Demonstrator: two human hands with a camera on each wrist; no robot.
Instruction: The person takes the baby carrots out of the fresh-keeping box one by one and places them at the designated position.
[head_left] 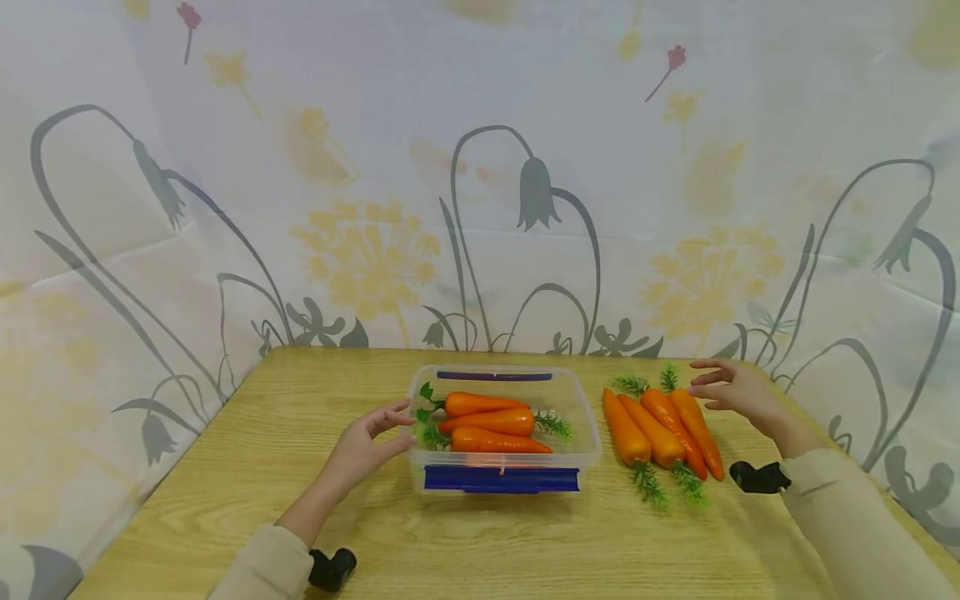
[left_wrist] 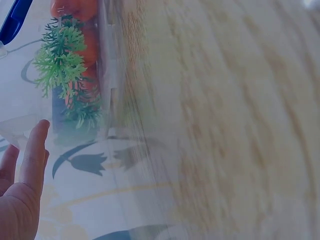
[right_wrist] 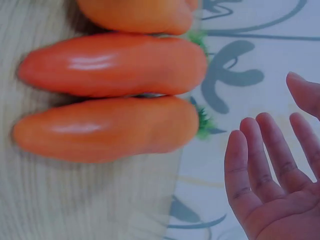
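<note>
A clear plastic box (head_left: 525, 459) with blue latches (head_left: 502, 479) stands open on the table. Inside lie orange carrots (head_left: 491, 420), their green leafy tops (left_wrist: 62, 55) pointing left and right. Beside the box's left wall is my left hand (head_left: 360, 450), fingers spread and holding nothing; whether a fingertip touches the rim I cannot tell. Several more carrots (head_left: 696, 432) lie side by side right of the box, two with leaves toward me and two with leaves away. My right hand (head_left: 738, 393) hovers by the rightmost carrot's leafy end, apart from it in the right wrist view, fingers relaxed, nothing held.
The wood-grain table (head_left: 502, 550) reaches back to a hanging cloth (head_left: 390, 167) printed with flowers. Black wrist devices (head_left: 759, 477) sit at both cuffs. A narrow strip of table separates the box from the loose carrots.
</note>
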